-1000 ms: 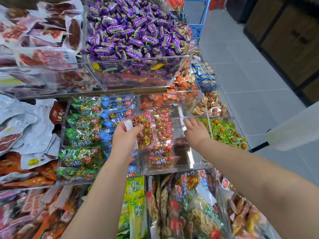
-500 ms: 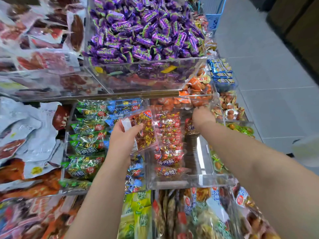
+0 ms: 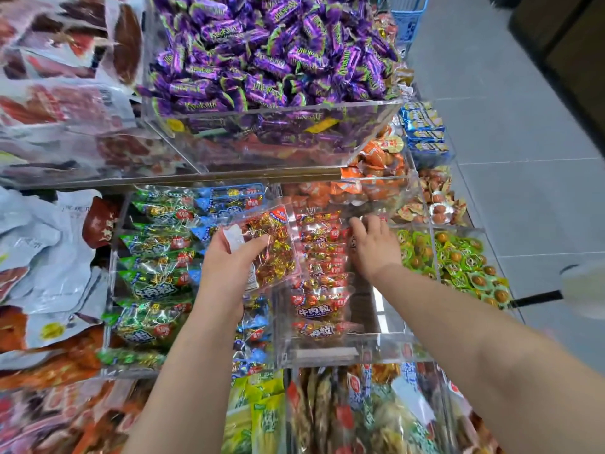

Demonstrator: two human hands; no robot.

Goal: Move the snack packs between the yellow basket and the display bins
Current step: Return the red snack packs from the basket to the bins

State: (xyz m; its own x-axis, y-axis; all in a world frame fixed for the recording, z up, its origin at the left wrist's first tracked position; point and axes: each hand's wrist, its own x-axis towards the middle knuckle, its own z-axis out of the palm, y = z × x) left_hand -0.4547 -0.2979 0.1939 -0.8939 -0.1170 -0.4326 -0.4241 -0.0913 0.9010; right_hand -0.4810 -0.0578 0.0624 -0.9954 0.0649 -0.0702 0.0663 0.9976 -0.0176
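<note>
My left hand (image 3: pixel 229 270) grips a clear snack pack (image 3: pixel 271 247) of red and gold wrapped pieces, with a white label at its corner, and holds it over the divider between two bins. My right hand (image 3: pixel 373 247) reaches into the clear display bin (image 3: pixel 327 353) on the right, its fingers spread on the far end of a row of red snack packs (image 3: pixel 319 283). Whether anything is under its palm is hidden. The right half of that bin's floor (image 3: pixel 379 309) is bare. No yellow basket is in view.
Green and blue packs (image 3: pixel 154 257) fill the bin to the left. A tall bin of purple candies (image 3: pixel 268 60) overhangs above. Orange snacks (image 3: pixel 376 165) and green packs (image 3: pixel 458 260) lie to the right. A blue basket (image 3: pixel 409 18) stands on the grey floor.
My right hand went from the bin's right edge deep toward its back, then came slightly nearer onto the red packs. My left hand keeps its pack in almost the same place.
</note>
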